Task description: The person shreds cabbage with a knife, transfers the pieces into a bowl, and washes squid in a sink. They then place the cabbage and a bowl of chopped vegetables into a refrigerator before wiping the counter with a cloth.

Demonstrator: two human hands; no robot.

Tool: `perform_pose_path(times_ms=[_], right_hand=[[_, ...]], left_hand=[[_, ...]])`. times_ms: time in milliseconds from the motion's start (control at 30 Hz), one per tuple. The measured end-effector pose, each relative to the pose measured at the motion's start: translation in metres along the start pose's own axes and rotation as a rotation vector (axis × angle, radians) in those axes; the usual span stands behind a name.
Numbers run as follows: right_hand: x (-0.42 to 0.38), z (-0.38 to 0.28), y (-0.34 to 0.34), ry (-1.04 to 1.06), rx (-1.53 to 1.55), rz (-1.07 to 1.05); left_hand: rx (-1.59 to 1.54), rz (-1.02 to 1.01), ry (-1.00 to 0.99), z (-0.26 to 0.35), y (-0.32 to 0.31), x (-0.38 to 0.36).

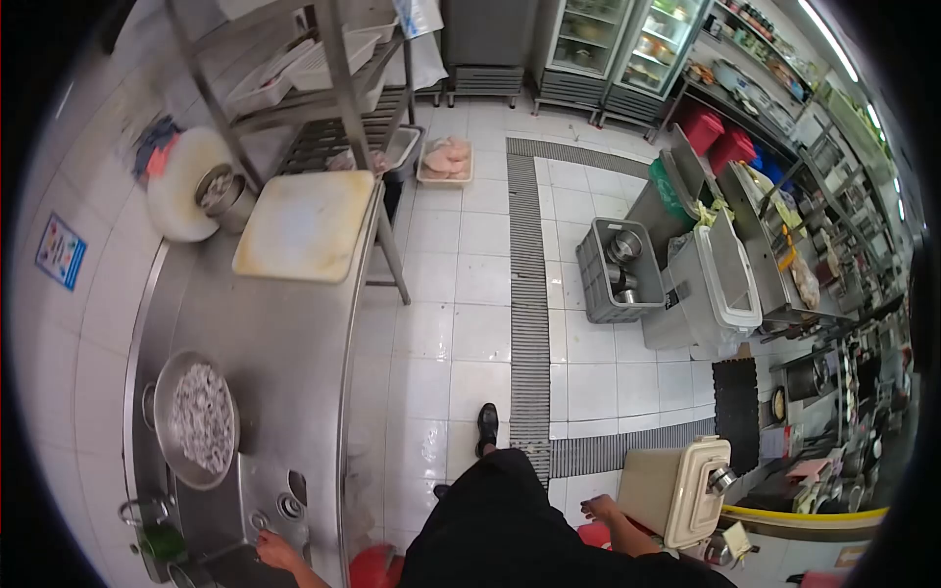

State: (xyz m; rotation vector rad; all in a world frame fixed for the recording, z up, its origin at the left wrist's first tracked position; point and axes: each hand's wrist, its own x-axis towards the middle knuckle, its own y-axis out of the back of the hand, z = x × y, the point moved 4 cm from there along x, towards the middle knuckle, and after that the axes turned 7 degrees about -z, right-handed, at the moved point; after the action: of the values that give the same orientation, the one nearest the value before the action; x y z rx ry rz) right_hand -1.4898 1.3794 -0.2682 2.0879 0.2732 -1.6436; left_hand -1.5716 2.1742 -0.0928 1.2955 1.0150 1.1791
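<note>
My left hand [278, 552] is at the lower left, over the edge of the sink basin [221, 500], with its fingers drawn together; whatever they may hold is too small to tell. My right hand [601, 508] hangs low in front of the beige lidded bin [676, 490], its fingers curled, and nothing in it can be made out. Left of the basin, a metal bowl [169, 431] of chopped pale pieces [203, 416] rests on the steel counter [284, 333]. Farther up the counter lies a white cutting board [306, 225].
A steel rack [343, 88] stands beyond the counter. On the tiled floor are a tray of raw meat [446, 162], a grey crate [616, 269] with metal pots and a white lidded bin [701, 289]. A red container [375, 566] is near my legs.
</note>
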Motion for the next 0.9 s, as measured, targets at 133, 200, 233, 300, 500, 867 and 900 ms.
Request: perform_pose_path(times_ms=[133,200,233,300,500,867,900], right_hand=[[0.077,-0.104,0.037,0.676,-1.057,0.174],[0.131,-0.156,0.064,0.598,-0.856,0.304],[0.088,-0.208,0.081,0.477,-0.234,0.328],[0.127,-0.269,0.094,0.482,-0.210,0.410],[0.035,-0.496,0.108,0.732,-0.330,0.220],[0.143,-0.478,0.194,0.434,-0.074,0.196],[0.140,-0.466,0.208,0.275,-0.007,0.119]], left_hand=[[-0.535,0.165,-0.356,0.119,-0.015,-0.012],[-0.607,0.017,-0.489,0.222,0.029,-0.041],[-0.604,0.160,-0.662,0.272,0.048,-0.053],[-0.638,0.162,-0.825,0.344,0.054,-0.071],[-0.806,-0.291,-0.814,0.443,0.037,-0.129],[0.009,-1.664,0.029,0.304,-0.186,-0.219],[0.043,-1.685,0.074,0.316,-0.189,-0.217]])
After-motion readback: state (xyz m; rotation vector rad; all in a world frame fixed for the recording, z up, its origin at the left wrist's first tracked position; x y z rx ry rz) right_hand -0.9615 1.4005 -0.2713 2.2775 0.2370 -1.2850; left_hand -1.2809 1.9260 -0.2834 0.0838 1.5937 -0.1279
